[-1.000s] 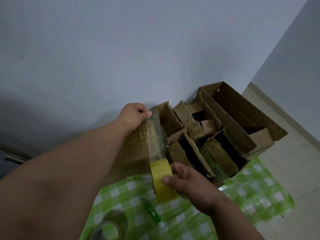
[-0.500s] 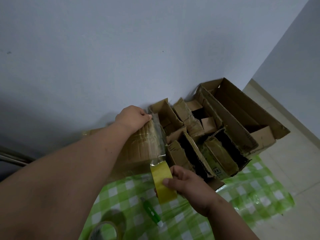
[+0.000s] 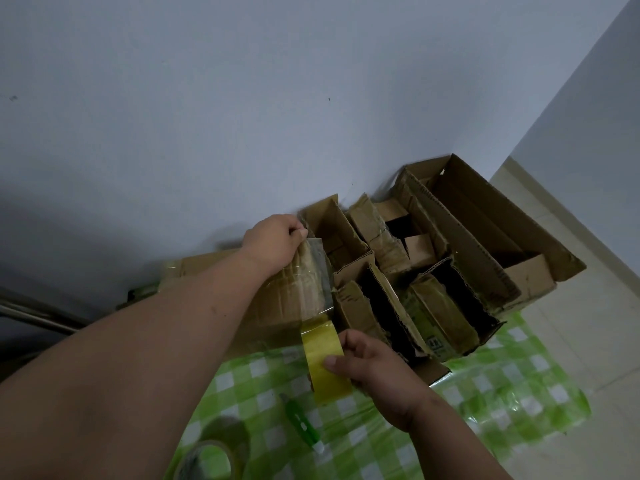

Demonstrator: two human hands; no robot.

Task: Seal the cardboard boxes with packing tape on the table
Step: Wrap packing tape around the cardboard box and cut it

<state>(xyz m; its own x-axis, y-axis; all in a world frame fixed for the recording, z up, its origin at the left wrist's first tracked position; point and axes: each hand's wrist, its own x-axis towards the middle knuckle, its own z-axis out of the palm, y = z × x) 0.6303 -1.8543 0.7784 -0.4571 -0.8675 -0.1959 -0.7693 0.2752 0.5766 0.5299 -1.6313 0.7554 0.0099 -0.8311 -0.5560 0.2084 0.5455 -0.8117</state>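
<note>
Two hands are busy with one strip of tape, and each has its own job. The left hand (image 3: pixel 273 241) pinches the loose end of the clear tape strip (image 3: pixel 320 271) and presses it at the far top edge of the closed brown cardboard box (image 3: pixel 277 299), probably so that the end stays stuck while the rest is pulled. The right hand (image 3: pixel 372 367) is wrapped around the yellow roll of packing tape (image 3: pixel 325 362), just in front of that box, and holds it low so the strip runs tight over the box top. The box sits on the bench with the green and white checked cloth (image 3: pixel 502 386), close to the wall. Right beside the box, on its right, stand many open brown cardboard boxes (image 3: pixel 450 265) with their flaps up; they seem to be waiting for their turn. In front of the box lies a green pen-shaped cutter (image 3: pixel 302 422), likely kept near for cutting the strip. A second roll of tape (image 3: pixel 207 460) lies further in front of the box, to the left, at the bottom edge of the view.
</note>
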